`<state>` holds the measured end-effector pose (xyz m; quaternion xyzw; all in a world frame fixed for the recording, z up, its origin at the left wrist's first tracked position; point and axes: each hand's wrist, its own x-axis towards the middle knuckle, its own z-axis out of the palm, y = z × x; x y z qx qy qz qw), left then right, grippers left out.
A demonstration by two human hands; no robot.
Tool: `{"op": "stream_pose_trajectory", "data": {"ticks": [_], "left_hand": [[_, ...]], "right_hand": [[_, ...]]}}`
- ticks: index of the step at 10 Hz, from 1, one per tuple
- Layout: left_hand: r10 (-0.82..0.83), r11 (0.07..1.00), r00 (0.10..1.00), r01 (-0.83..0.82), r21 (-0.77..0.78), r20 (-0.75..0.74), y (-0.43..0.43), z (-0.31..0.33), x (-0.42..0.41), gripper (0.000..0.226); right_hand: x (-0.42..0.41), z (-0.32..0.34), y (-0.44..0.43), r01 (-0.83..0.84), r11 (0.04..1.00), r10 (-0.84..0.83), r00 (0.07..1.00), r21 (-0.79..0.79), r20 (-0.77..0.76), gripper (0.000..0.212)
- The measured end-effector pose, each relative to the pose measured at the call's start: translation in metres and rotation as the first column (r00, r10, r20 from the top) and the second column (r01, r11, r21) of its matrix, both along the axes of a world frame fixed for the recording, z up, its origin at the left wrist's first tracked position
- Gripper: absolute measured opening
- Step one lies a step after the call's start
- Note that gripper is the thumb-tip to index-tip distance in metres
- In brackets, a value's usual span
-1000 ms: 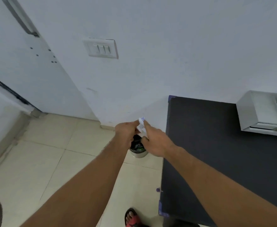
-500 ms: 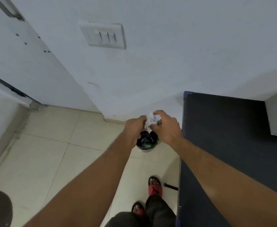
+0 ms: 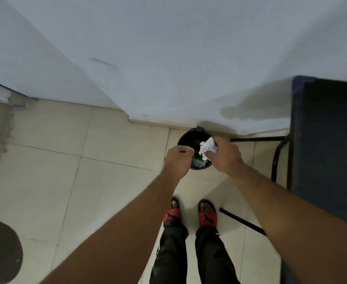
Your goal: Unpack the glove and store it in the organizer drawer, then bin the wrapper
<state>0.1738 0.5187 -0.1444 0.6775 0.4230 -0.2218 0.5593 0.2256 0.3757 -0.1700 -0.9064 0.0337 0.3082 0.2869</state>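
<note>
A crumpled white wrapper (image 3: 207,148) is pinched in my right hand (image 3: 225,155), directly above a small black bin (image 3: 186,138) that stands on the floor against the wall. Green and pale scraps lie inside the bin. My left hand (image 3: 177,158) hovers beside the bin's left rim with its fingers curled and nothing visible in them, a small gap apart from the wrapper. The glove and the organizer drawer are out of view.
The black table (image 3: 330,140) with thin metal legs stands at the right, close to the bin. My feet in red sandals (image 3: 191,215) stand on pale tiles just before the bin. A white wall rises behind. A dark round patch (image 3: 1,251) lies at lower left.
The view has tilted down and moved closer to the bin. My left hand has let go of the wrapper, and my right hand now holds it alone over the bin.
</note>
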Motion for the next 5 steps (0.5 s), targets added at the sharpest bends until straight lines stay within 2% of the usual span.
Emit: {"op": "stream_pose_trajectory", "data": {"ticks": [1,3,5], "left_hand": [[-0.026,1.000,1.000,0.026,0.012,-0.013,0.013,-0.049,0.009,0.026],[-0.088,0.995,0.996,0.089,0.043,-0.026,0.029,-0.139,0.024,0.034],[-0.054,0.998,0.996,0.057,0.038,-0.071,0.029,-0.201,0.023,0.035]], "right_hand": [[0.012,-0.053,0.008,0.046,0.999,-0.048,0.995,-0.026,-0.091,0.023],[0.025,-0.158,0.021,0.095,0.994,-0.104,0.979,-0.060,-0.177,0.044],[0.022,-0.225,0.025,0.125,0.989,-0.138,0.973,-0.081,-0.182,0.058]]}}
